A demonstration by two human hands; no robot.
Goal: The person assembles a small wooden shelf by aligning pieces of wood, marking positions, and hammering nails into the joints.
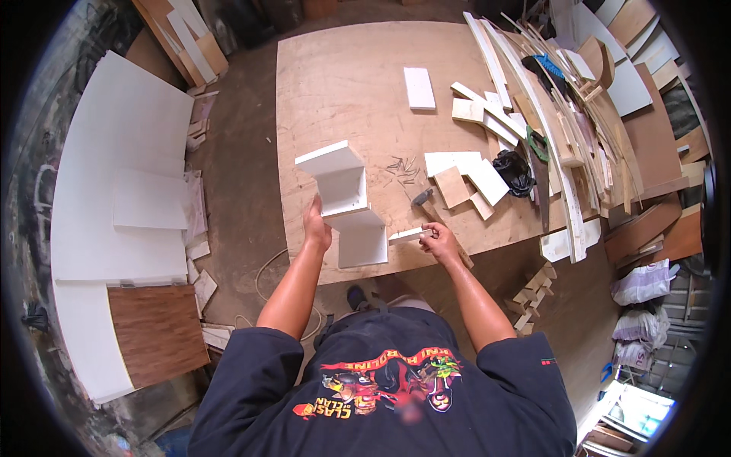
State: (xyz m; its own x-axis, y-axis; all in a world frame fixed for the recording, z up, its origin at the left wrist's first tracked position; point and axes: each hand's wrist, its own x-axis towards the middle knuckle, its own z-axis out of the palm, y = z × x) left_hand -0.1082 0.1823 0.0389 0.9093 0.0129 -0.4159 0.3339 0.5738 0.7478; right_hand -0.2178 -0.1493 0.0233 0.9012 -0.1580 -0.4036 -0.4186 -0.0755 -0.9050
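Note:
A white stepped shelf assembly (344, 217), made of panels joined at right angles, stands at the near edge of the plywood worktable (343, 84). My left hand (316, 226) grips its left side, with some fingers hidden behind the panel. Between the fingers of my right hand (439, 243) is a narrow white wooden strip (407, 234), its far end close to the lower right panel of the assembly. I cannot tell whether they touch. A hammer (422, 198) lies just beyond my right hand, its handle running partly behind it. Loose nails (402, 167) are scattered farther back.
White and bare wood offcuts (467, 110) lie across the table's right side, near a black plastic bag (514, 174) and a handsaw (541, 171). Long strips (563, 152) pile along the right edge. White panels (126, 167) lean at the left. A cable (263, 282) crosses the floor.

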